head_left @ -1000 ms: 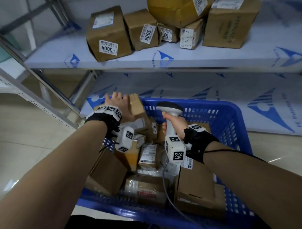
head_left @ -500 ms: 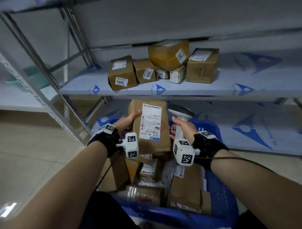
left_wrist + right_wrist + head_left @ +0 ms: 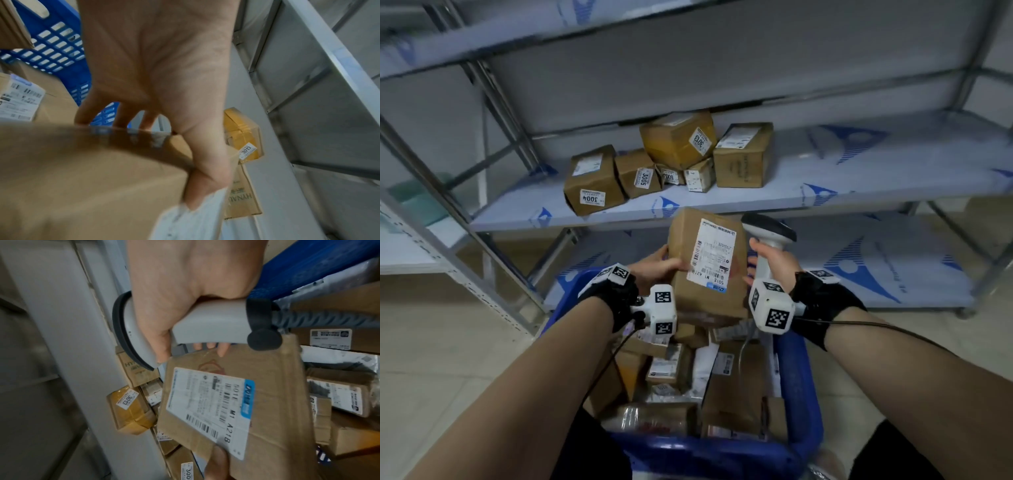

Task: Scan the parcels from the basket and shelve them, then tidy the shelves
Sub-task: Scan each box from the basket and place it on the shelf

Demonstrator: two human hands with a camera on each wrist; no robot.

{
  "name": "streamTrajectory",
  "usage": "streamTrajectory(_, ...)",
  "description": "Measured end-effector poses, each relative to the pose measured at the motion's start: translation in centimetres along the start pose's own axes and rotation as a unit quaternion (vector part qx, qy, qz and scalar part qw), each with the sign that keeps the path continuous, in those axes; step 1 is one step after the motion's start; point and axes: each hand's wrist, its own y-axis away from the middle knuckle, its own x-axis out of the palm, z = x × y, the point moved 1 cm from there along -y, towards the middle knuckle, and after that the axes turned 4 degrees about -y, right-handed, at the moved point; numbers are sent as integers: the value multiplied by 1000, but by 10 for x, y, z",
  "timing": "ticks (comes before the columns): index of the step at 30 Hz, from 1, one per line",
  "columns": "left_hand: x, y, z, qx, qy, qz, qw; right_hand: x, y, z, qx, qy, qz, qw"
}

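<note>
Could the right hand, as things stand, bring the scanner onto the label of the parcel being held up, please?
Probably yes: the right hand grips the scanner right beside the parcel, whose label faces up uncovered; the left hand only overlaps its edge.

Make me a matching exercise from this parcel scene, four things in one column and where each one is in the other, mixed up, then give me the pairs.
Things:
1. barcode scanner
2. parcel with the M1 A218 label
3. box numbered 3004
4. box numbered 3013

Places:
A. stacked on top of smaller boxes on the shelf
B. gripped in the left hand over the blue basket
C. at the left end of the row on the shelf
D. gripped in the right hand

Pairs: 1-D, 2-B, 3-C, 4-A
</note>
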Motion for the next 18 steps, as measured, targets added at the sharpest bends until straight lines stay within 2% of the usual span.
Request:
streamTrajectory(2,0,6,-3,-5,-16,-4,1000,-2,12,0,-9,-8,5,1000)
streamTrajectory(6,5,21,12,-14,-117,-29,993,-4,19,-21,-14,-11,4,1000)
streamTrajectory(10,13,6,33,-25,-243,30,969,7,9,-45,22,15,9,1000)
streamTrajectory(14,15,-36,53,-2,-303,65,951,26,-21,-69,63,47,20,997)
streamTrajectory(16,10,-59,73,-12,-344,35,938,32,-39,-84,81,63,10,995)
streamTrajectory(18,-1,-79,106,-44,-363,-36,930,36,-57,-101,91,73,-8,993)
